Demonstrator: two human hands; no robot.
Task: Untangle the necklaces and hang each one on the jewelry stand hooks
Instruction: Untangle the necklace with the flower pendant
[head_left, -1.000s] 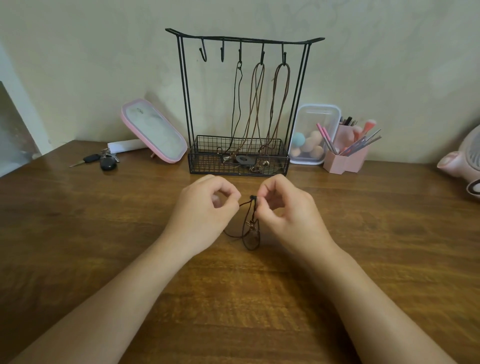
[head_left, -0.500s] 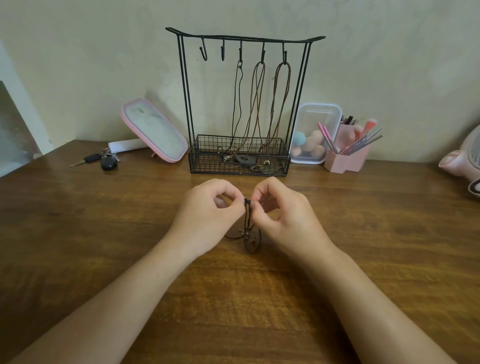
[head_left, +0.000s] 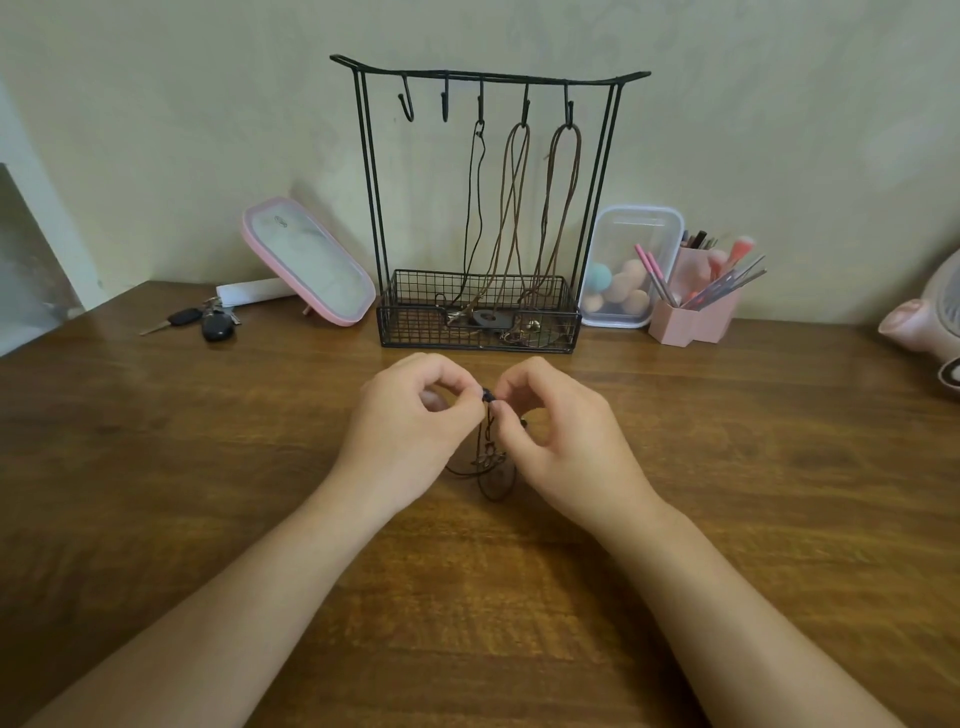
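Between the hands, head view: necklace (head_left: 491, 462), a dark cord with a small metal pendant (head_left: 488, 459), bunched. Its lower loop touches the bench (head_left: 208, 467) and its bead (head_left: 487, 396) sits up at the fingertips.
Risk, knot: pulling the two sides apart hard would likely cinch the tangle instead of freeing it, since the cord is thin and its loops lie close.
Risk, slip: the bead is small, so a loose pinch could drop it and let the cord heap up again.
Risk, hanging: the wire stand (head_left: 488, 78) looks light. Reaching for a free hook (head_left: 407, 106) could snag the nearest hung cord (head_left: 475, 208) or nudge the frame.
Left hand (head_left: 410, 431): fingers curled, thumb and forefinger pinching the cord just left of the bead.
Right hand (head_left: 561, 441): fingers curled, thumb and forefinger pinching the cord beside the bead. Whether the tucked fingers trap more cord cannot be told.
Stand: against the wall, behind the hands and apart from them. Its three right hooks are filled, with the pendants down in the basket (head_left: 478, 332), and its two left hooks are bare.
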